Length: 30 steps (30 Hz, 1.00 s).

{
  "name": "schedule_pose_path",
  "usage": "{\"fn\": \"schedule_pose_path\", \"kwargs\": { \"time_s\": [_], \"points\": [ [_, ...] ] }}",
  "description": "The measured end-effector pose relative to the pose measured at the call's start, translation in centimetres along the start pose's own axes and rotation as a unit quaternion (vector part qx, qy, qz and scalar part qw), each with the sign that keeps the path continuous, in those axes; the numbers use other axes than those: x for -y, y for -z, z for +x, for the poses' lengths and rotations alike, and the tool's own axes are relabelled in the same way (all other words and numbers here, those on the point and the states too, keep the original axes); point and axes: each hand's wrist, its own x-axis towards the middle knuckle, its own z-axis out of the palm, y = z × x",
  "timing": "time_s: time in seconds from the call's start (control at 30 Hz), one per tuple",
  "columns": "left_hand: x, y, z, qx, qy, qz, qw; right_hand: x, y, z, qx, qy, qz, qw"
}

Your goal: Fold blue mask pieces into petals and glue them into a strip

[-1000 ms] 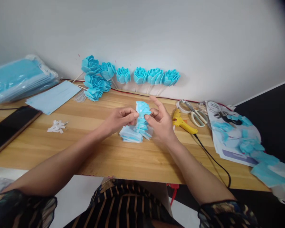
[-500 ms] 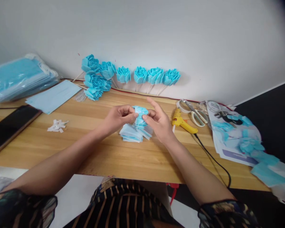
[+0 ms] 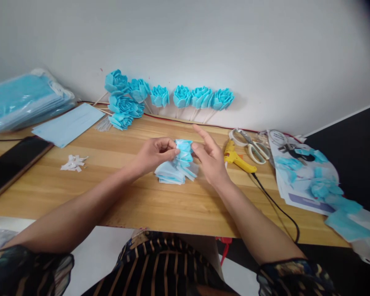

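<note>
Between my hands is a small gathered bunch of light blue fabric petals [image 3: 184,151], held over the middle of the table. My left hand [image 3: 157,154] pinches its left edge between thumb and fingers. My right hand [image 3: 211,158] is at the opposite edge, thumb and bent fingers closed against the fabric while the index finger points up and away. Just beneath lies a loose stack of pale blue and white fabric pieces [image 3: 171,172], partly covered by the bunch.
Several blue fabric flowers [image 3: 181,96] on sticks lean on the wall. Right of my hands lie a yellow glue gun [image 3: 239,160] with cord, scissors [image 3: 254,148] and papers [image 3: 283,181] with fabric scraps. Leftward are white snippets [image 3: 74,163], a phone [image 3: 17,166], a blue sheet [image 3: 69,125] and bagged masks [image 3: 27,98].
The fabric bunch has been turned or spread slightly, showing more folds. My right thumb has shifted a little up and right along its edge. My left hand keeps its pinch.
</note>
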Motion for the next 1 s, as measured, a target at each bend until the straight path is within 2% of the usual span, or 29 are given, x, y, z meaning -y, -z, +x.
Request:
{"fn": "schedule_pose_path", "kwargs": {
  "time_s": [0.17,0.37,0.63,0.8,1.0],
  "points": [
    [-0.62,0.01,0.06,-0.022,-0.01,-0.022,0.999,-0.35,-0.12,0.11,0.027,-0.005,0.013,1.0],
    [-0.44,0.18,0.1,0.012,-0.03,0.022,0.999,-0.41,-0.29,0.26,0.023,-0.011,0.021,0.999],
    [0.08,0.03,0.15,0.013,0.012,-0.002,1.0,-0.3,-0.17,0.06,0.018,0.007,-0.004,1.0],
    [-0.11,0.07,0.17,-0.005,0.01,-0.025,1.0,-0.48,0.14,0.03,-0.001,0.014,-0.016,1.0],
    [-0.75,-0.02,0.17,-0.037,-0.016,-0.037,0.999,-0.49,-0.16,0.18,0.029,0.007,0.012,0.999]
  ]
}}
